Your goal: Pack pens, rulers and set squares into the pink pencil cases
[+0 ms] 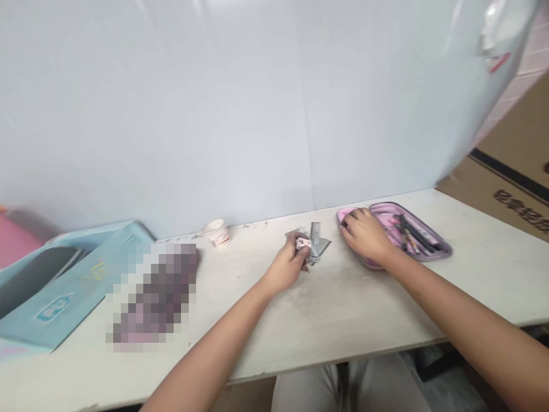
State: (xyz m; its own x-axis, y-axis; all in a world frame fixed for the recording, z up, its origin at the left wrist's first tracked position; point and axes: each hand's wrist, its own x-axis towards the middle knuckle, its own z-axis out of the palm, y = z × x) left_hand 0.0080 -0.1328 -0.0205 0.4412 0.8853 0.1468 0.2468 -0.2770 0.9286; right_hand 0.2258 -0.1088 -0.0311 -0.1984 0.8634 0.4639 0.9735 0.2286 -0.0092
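Left grip [290, 262] tight on small white block [304, 242] — pencil case [445, 252] to its right.

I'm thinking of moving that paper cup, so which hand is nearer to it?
Left. The left hand is to the right of the paper cup, holding a small white item; the right hand is farther right, at the open pencil case.

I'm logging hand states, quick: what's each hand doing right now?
Left hand: closed, holding a small white item.
Right hand: on the pink case; whether it grips anything cannot be told.
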